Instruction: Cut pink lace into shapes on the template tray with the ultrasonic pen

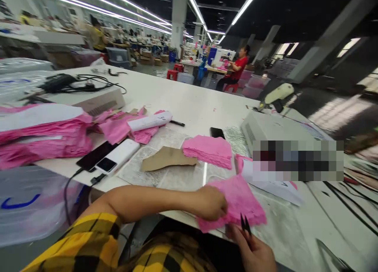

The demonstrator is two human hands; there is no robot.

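Note:
My left hand is closed, its curled fingers pressed on a stack of pink fabric pieces at the table's front edge. In my right hand, just below that stack, is a pair of small black thread snips. Their two pointed blades stick up, slightly apart, in front of the fabric's lower edge. Behind my hands lies a second, neat stack of pink fabric pieces. Beside it is a brown card pattern piece. My left fingertips are partly hidden.
A white power bank and a dark phone lie at left, near a large pink fabric pile. A rolled white paper rests on pink fabric. To the right stand a pale machine box and a white wrapped bundle. A person in red sits beyond.

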